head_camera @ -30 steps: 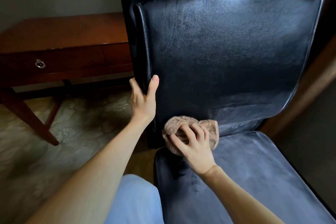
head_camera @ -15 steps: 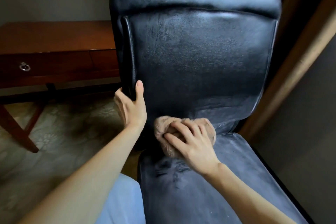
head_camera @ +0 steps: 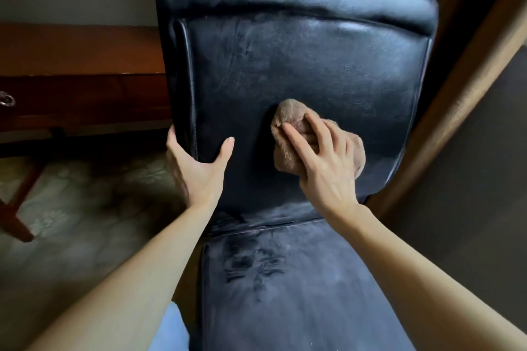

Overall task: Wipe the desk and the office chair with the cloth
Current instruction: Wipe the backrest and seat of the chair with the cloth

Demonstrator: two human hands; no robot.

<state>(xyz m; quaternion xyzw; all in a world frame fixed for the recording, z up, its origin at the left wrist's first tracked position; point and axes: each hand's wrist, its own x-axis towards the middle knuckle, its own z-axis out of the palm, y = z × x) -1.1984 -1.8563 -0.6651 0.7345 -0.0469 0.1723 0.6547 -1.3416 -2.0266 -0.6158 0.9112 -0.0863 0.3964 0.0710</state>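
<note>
- A black leather office chair [head_camera: 313, 65] fills the middle of the head view. It faces the person, with its tall backrest upright and a padded roll along the top.
- The chair's dark seat [head_camera: 299, 293] runs toward the bottom edge. Its surface is greyish with dust, with darker smeared streaks near the join with the backrest.
- The left hand [head_camera: 196, 171] grips the left edge of the backrest low down. The thumb [head_camera: 226, 148] lies on the front face and the fingers are wrapped round the stitched edge toward the back, clamped on the chair.
- The brown fluffy cloth [head_camera: 288, 117] is bunched up against the lower middle of the backrest, above the seat and just right of the left thumb.
- The right hand [head_camera: 322, 168] lies flat on the cloth and presses it to the leather. Its fingers [head_camera: 296, 137] are stretched out and apart, pointing up and to the left, and do not curl round the cloth.
- Cloth shows above the fingertips and past the far side of the hand.
- A reddish-brown wooden table [head_camera: 71, 48] stands behind the chair on the left, well apart from the cloth. A metal ring pull [head_camera: 7, 100] hangs on its drawer front at the left edge of the view.
- One slanted table leg [head_camera: 14, 219] stands on a pale patterned carpet [head_camera: 71, 208].
- A light-brown wooden post [head_camera: 456, 100] slants up to the right of the chair.
- A patch of light blue fabric [head_camera: 171, 328] shows at the bottom between the forearms.
</note>
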